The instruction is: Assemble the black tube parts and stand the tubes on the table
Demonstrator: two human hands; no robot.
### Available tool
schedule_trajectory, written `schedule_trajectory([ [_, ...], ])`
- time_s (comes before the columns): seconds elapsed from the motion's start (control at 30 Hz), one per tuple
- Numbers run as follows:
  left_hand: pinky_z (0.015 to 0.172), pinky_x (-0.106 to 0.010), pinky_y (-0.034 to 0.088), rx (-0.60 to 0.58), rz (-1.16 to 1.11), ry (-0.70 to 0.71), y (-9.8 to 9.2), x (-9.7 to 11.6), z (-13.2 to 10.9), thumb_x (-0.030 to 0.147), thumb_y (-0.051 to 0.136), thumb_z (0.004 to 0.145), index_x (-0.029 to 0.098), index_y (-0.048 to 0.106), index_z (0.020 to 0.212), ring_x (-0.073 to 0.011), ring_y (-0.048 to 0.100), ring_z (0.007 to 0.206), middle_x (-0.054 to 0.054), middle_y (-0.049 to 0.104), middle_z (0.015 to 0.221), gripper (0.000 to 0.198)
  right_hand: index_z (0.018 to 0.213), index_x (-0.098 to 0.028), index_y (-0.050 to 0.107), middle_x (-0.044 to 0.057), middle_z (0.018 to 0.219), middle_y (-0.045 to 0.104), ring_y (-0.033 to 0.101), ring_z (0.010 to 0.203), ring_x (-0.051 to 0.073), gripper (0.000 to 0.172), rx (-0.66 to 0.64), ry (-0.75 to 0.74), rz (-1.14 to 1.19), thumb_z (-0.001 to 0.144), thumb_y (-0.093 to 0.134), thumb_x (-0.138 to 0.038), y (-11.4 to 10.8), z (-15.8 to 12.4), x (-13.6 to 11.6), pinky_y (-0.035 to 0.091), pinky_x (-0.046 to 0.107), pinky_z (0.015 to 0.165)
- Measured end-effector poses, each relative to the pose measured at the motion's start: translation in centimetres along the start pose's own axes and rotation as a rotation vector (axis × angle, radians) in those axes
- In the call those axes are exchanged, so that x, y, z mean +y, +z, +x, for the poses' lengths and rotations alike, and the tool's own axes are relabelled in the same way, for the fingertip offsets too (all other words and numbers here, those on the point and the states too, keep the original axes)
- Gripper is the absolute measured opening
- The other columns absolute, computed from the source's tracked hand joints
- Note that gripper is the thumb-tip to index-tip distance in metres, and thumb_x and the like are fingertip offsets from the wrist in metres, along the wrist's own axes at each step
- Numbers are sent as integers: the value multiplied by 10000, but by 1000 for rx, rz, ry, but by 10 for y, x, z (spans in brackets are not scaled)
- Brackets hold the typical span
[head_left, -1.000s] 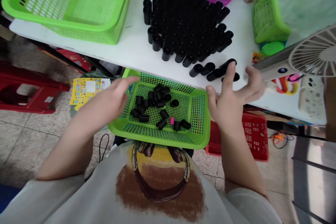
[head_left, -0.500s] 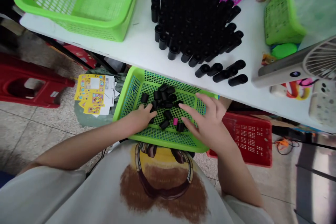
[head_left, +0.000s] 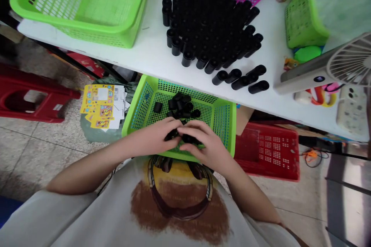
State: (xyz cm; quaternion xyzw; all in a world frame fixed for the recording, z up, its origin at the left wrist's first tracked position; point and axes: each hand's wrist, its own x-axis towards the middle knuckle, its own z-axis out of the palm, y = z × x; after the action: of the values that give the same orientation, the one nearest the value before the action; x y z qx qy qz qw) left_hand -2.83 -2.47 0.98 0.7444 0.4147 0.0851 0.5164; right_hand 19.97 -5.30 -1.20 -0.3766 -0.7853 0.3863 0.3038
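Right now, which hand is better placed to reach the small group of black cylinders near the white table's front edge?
The right hand, I'd say: it is nearer to those black cylinders, while the left hand lies farther left. Both hands are among short black pieces over the green basket, though.

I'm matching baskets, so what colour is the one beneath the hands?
The basket is bright green, clearest in the head view.

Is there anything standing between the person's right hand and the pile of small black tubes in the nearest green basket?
Nothing visible does. The right hand reaches over the near rim of the green basket, and the pile lies uncovered just beyond.
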Motion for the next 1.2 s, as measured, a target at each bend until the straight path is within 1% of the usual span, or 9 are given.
schedule_trajectory([
  [0.1, 903, -345, 536, 87, -144, 35, 3, -4, -3, 283, 528, 979, 234, 585, 1209, -200, 680, 1000, -45, 717, 1116, 242, 1355, -336, 624, 60, 1163, 739, 751, 1049, 229, 517, 169, 130, 197, 904, 801, -515, 1, -7, 10, 657, 385, 897],
  [0.17, 855, -325, 539, 122, -273, 1, 4, -7, -6, 327, 579, 991, 247, 483, 1350, -188, 704, 980, -45, 742, 1135, 380, 1242, -320, 648, 41, 1086, 748, 756, 962, 213, 472, 299, 187, 305, 872, 818, -559, -1, -12, 15, 657, 367, 843],
  [0.23, 803, -305, 532, 125, -406, -36, 6, -9, -7, 371, 663, 967, 243, 428, 1379, -182, 715, 954, -54, 762, 1127, 491, 1147, -303, 670, 30, 1045, 738, 750, 935, 203, 397, 399, 238, 364, 870, 824, -543, -4, -16, 19, 652, 357, 820],
  [0.3, 794, -300, 526, 110, -508, -38, 6, -10, -7, 395, 713, 945, 230, 486, 1312, -180, 713, 943, -64, 768, 1129, 462, 1115, -291, 679, 21, 1003, 721, 752, 896, 198, 340, 444, 297, 400, 880, 822, -489, -6, -19, 22, 653, 348, 769],
  [0.4, 897, -331, 520, 157, -536, 22, 4, -12, -6, 400, 772, 905, 216, 618, 1177, -205, 695, 1039, -73, 750, 1180, 362, 1112, -279, 688, 14, 986, 687, 741, 736, 172, 314, 431, 358, 440, 883, 815, -453, -7, -19, 20, 656, 334, 650],
  [0.47, 950, -349, 505, 239, -512, 27, 4, -15, -5, 429, 831, 855, 220, 671, 1118, -227, 674, 1086, -66, 734, 1187, 372, 1118, -281, 717, 39, 1093, 668, 727, 698, 151, 328, 423, 348, 420, 868, 832, -460, -6, -19, 15, 671, 340, 640],
  [0.63, 867, -305, 498, 438, -645, 23, 9, -17, -2, 591, 893, 765, 230, 683, 1046, -187, 642, 938, -11, 695, 990, 504, 1334, -341, 724, 83, 1279, 640, 735, 1058, 199, 373, 372, 268, 354, 964, 734, -385, 2, -18, -9, 712, 360, 828],
  [0.87, 848, -297, 502, 417, -675, 55, 15, -11, -2, 597, 920, 728, 223, 672, 1019, -171, 643, 891, -15, 688, 984, 535, 1276, -345, 760, 70, 1207, 771, 753, 1112, 220, 318, 435, 179, 270, 961, 744, -313, 9, -12, -17, 690, 375, 898],
  [1.2, 876, -308, 511, 452, -666, 76, 15, -12, -2, 533, 915, 766, 224, 668, 1031, -185, 653, 943, -23, 688, 1006, 476, 1239, -362, 789, 52, 1172, 796, 780, 993, 197, 330, 417, 188, 217, 920, 788, -275, 4, -12, -17, 684, 309, 776],
])
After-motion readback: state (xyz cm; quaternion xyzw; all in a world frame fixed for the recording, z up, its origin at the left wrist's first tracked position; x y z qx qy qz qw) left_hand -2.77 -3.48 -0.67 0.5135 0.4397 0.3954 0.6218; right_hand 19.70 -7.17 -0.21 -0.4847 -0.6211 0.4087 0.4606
